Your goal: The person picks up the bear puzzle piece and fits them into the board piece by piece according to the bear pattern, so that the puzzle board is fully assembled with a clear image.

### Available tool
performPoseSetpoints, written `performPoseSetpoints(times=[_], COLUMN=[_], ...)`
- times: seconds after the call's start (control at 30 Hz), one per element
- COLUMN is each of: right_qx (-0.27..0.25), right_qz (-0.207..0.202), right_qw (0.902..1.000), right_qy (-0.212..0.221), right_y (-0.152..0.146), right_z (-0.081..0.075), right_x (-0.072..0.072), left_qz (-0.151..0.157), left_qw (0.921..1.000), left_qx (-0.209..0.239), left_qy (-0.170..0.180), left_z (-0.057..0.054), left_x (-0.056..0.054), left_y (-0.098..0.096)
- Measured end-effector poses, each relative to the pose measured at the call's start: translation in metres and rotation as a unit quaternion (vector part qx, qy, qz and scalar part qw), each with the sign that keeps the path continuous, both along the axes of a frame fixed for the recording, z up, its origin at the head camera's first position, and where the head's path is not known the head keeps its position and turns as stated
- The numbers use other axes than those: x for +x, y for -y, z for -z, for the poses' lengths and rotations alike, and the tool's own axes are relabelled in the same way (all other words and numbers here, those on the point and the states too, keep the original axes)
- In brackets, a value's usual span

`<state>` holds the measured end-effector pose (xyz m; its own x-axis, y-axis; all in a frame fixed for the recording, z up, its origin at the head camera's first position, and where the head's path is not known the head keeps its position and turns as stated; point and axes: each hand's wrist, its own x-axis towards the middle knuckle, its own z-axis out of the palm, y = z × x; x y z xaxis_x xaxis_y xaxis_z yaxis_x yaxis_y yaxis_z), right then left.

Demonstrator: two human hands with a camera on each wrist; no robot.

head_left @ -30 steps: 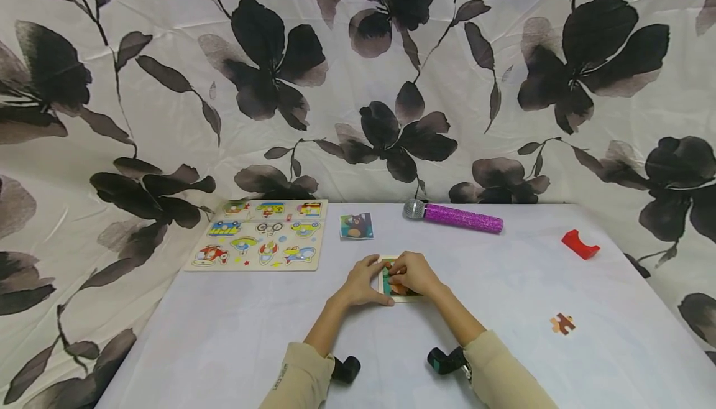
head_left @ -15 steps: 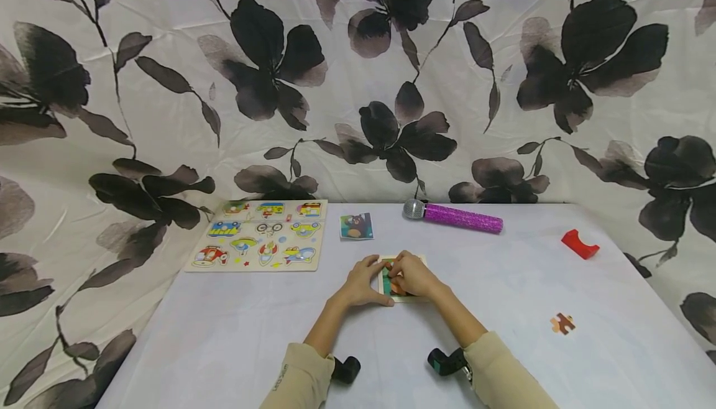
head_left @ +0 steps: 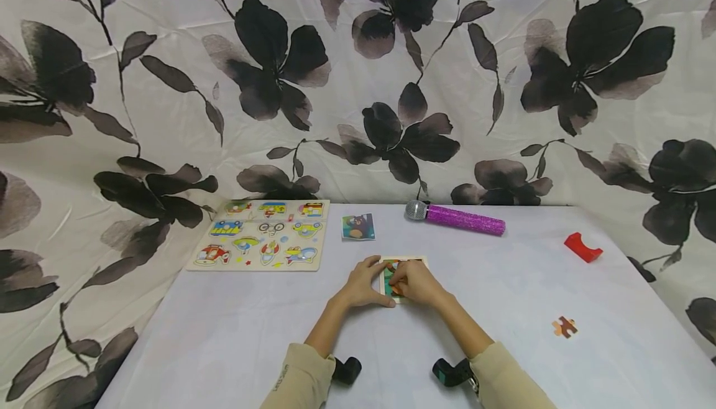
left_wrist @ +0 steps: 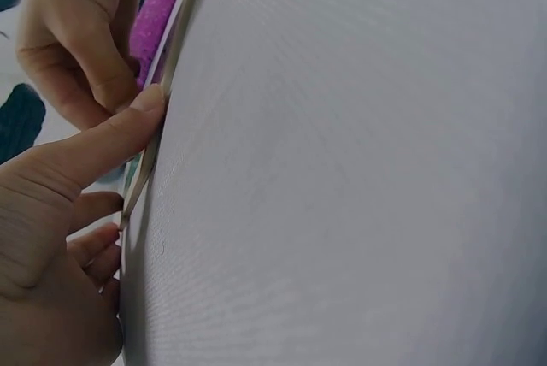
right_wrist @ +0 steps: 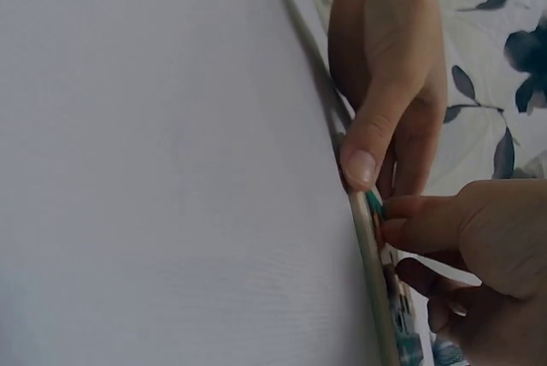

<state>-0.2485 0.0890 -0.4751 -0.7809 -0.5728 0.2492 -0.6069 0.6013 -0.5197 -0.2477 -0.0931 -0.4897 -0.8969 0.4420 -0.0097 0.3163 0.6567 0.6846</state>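
A small framed jigsaw puzzle (head_left: 386, 287) with green and orange colours lies flat on the white table before me. My left hand (head_left: 361, 284) holds its left side, the thumb on the near edge and the fingers toward the far edge. In the left wrist view the left thumb presses the pale frame rim (left_wrist: 179, 39). My right hand (head_left: 421, 282) is over the puzzle's right part, thumb and forefinger brought together low on its surface at an orange piece (right_wrist: 377, 227). The fingers mostly hide that piece. A loose brown-and-orange puzzle piece (head_left: 565, 327) lies apart, to the right.
A bear picture card (head_left: 358, 227) lies beyond the puzzle. Back left is a wooden vehicle puzzle board (head_left: 282, 261). Behind the right hand lies a purple glitter microphone (head_left: 464, 220). A red curved block (head_left: 583, 247) sits far right. A flowered cloth (head_left: 330, 166) hangs behind the table.
My right fingertips have shifted slightly nearer to me over the puzzle, uncovering more of its far part. The left hand keeps its hold. The head view has shifted a little.
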Motion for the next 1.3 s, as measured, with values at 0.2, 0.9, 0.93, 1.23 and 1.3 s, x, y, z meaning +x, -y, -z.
performPoseSetpoints(times=[0.2, 0.9, 0.93, 1.23, 1.3], right_qx=[-0.015, -0.075, -0.07, -0.004, 0.021], right_qz=[0.012, 0.289, 0.306, 0.386, 0.382], right_qw=[0.9995, 0.9543, 0.9495, 0.9174, 0.9156], right_qy=[0.025, 0.004, 0.009, 0.096, 0.124], right_y=[-0.009, -0.197, -0.206, -0.262, -0.267], right_z=[-0.003, -0.018, -0.017, -0.008, -0.007], right_x=[0.005, 0.076, 0.082, 0.112, 0.113], left_qz=[-0.004, -0.012, -0.013, -0.016, -0.016], left_qw=[1.0, 0.9998, 0.9998, 0.9998, 0.9998], left_qx=[0.0, 0.013, 0.015, 0.013, 0.012], left_qy=[-0.002, 0.001, 0.003, 0.004, 0.004], left_z=[0.001, 0.001, 0.001, 0.001, 0.001], left_x=[0.0, 0.001, 0.001, 0.0, 0.0], left_y=[-0.001, -0.003, -0.003, -0.003, -0.003])
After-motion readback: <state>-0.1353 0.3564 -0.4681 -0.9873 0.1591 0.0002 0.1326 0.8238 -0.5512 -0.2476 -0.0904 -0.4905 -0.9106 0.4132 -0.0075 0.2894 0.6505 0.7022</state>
